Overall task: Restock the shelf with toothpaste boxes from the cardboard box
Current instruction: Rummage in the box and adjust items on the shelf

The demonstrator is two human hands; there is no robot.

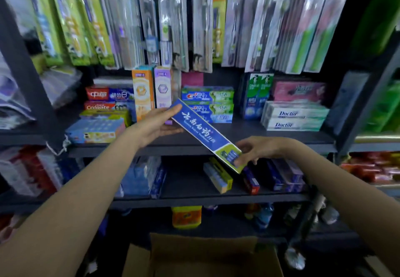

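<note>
**Blue toothpaste box held over the shelf, ready to be placed**

A person's two bare arms reach towards a dark shop shelf [249, 131]. Between the hands, tilted diagonally, is a long blue cardboard toothpaste box [202, 132] with white Chinese characters and small blurred Latin print ending in "Toothpaste"; its lower end is green.

The left hand [159, 123] lies nearly flat, fingers straight, steadying the box's upper end from beneath. The right hand [252, 150] has its fingers curled in a pinching grip on the lower green end. Holding both ends likely lets the person steer the box into the bare stretch of shelf beneath it.

Behind it lie stacked green-and-blue "Crest" boxes [207, 103], a red "Colgate" box [99, 106] to the left and white "Doctor" boxes [294, 117] to the right. Packaged toothbrushes [164, 23] hang above. A brown open cardboard box [203, 257] sits below, its contents unseen.
</note>
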